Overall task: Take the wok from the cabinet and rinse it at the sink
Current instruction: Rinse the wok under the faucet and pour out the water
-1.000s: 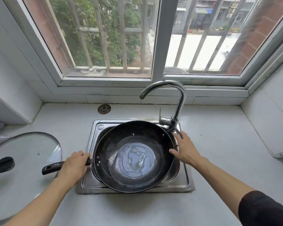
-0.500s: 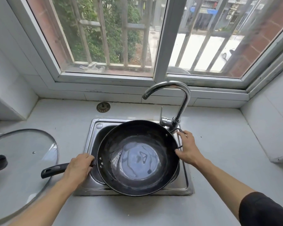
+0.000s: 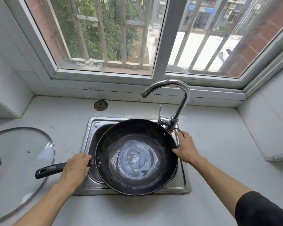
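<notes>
A black wok (image 3: 136,156) sits over the steel sink (image 3: 180,185), left hand (image 3: 76,168) clamped on its long handle (image 3: 50,169), right hand (image 3: 185,147) gripping the loop handle at the far rim.

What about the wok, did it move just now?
Yes, a little. The wok slid right across the sink, toward the tap, uncovering more basin on its left.

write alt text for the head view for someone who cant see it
A person holds a black wok over a steel sink, left hand gripping its long handle and right hand gripping the small loop handle opposite. A little water pools in the wok; the tap behind is not running. A glass lid lies on the counter to the left.
</notes>
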Available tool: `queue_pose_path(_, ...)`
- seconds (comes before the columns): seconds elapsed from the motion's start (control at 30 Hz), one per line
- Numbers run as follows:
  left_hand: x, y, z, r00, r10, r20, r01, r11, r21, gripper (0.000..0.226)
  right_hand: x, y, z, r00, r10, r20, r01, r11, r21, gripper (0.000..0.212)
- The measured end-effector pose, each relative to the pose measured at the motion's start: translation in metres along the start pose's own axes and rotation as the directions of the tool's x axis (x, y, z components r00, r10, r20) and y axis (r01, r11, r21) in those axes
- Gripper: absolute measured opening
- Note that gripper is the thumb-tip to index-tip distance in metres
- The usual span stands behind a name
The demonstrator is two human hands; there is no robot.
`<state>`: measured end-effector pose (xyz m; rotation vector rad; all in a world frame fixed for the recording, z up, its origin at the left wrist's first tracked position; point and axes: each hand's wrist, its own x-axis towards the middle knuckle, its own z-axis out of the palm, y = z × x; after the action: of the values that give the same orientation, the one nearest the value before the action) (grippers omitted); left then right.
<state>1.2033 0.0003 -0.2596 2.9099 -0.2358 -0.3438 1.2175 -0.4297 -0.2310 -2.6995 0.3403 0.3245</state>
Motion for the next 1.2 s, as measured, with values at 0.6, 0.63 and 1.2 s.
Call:
queue_pose_path(0.6, 0.007, -0.017, 0.004, 0.998, 0.052, 0.024, -0.053, 0.998, 0.038, 0.041, 0.085, -0.082, 0.01, 0.947, -0.275, -0.164, 0.252, 0.956, -0.152, 0.083)
queue_pose_path(0.63, 0.007, -0.018, 0.005, 0.998, 0.062, 0.024, -0.063, 0.997, 0.039, 0.044, 0.093, -0.081, 0.012, 0.949, -0.258, -0.179, 0.233, 0.961, -0.149, 0.087)
queue_pose_path(1.2, 0.008, -0.024, 0.016, 0.997, 0.07, -0.016, -0.07, 0.998, 0.002, 0.053, 0.135, -0.076, 0.016, 0.955, -0.285, -0.082, 0.256, 0.932, -0.258, 0.033)
